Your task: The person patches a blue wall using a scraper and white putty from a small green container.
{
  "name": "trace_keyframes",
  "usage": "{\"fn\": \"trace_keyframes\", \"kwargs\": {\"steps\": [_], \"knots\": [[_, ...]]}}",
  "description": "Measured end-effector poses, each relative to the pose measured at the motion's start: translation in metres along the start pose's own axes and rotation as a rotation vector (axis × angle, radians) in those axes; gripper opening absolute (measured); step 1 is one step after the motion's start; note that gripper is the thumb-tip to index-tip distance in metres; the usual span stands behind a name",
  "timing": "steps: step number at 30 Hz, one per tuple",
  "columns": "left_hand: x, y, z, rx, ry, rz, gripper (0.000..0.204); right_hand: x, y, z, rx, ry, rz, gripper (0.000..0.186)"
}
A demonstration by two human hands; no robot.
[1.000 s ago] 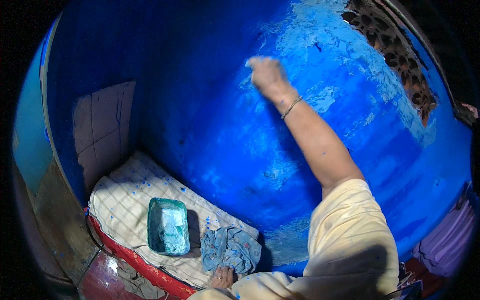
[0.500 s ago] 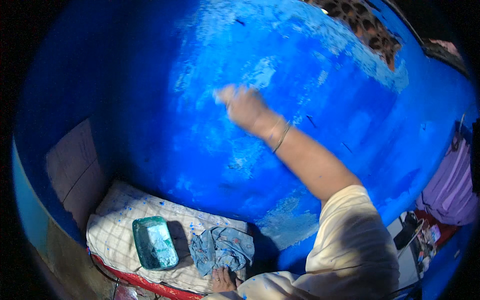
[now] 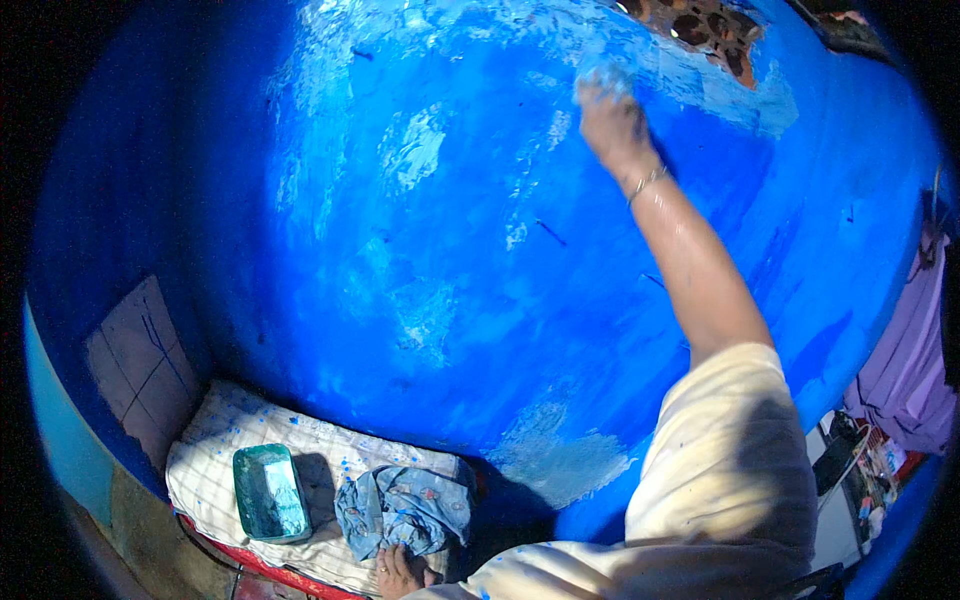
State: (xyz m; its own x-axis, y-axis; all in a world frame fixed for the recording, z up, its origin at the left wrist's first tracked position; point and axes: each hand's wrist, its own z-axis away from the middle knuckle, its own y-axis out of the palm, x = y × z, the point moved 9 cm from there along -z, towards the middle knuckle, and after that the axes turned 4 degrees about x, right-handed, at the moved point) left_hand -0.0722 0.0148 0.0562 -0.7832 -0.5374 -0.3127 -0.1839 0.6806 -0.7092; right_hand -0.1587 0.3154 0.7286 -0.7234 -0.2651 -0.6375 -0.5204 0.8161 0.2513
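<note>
My right hand (image 3: 614,122), with a thin bracelet at the wrist, is raised against the upper part of a blue painted wall (image 3: 480,270). Its fingers are closed; at their tips shows something pale blue, too blurred to name. Down low, my left hand (image 3: 399,572) rests with fingers laid out at the near edge of a crumpled blue patterned cloth (image 3: 405,510). To the left of the cloth stands a green rectangular tub (image 3: 272,495), smeared inside with pale blue. Tub and cloth both lie on a checked white cover (image 3: 205,475) spotted with blue.
Lighter, rough patches (image 3: 560,450) mark the wall, and small dark nails (image 3: 549,232) stick out of it. A brown spotted piece (image 3: 715,35) is at the top. Purple fabric (image 3: 905,365) hangs at right, above cluttered small items (image 3: 865,480). Pale tiles (image 3: 143,360) show at left.
My right hand has moved up and to the right across the wall. The view has shifted, so the tub and cloth sit a little further left. My left hand stays at the cloth.
</note>
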Motion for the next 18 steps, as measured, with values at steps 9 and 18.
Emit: {"fn": "trace_keyframes", "kwargs": {"steps": [9, 18], "knots": [[-0.025, -0.031, -0.02, 0.267, -0.363, 0.141, 0.062, -0.057, -0.054, 0.005, -0.17, 0.144, -0.694, 0.031], [-0.006, 0.01, -0.007, 0.058, -0.427, -0.038, 0.067, 0.071, -0.022, 0.026, 0.001, -0.122, -0.323, 0.032]]}}
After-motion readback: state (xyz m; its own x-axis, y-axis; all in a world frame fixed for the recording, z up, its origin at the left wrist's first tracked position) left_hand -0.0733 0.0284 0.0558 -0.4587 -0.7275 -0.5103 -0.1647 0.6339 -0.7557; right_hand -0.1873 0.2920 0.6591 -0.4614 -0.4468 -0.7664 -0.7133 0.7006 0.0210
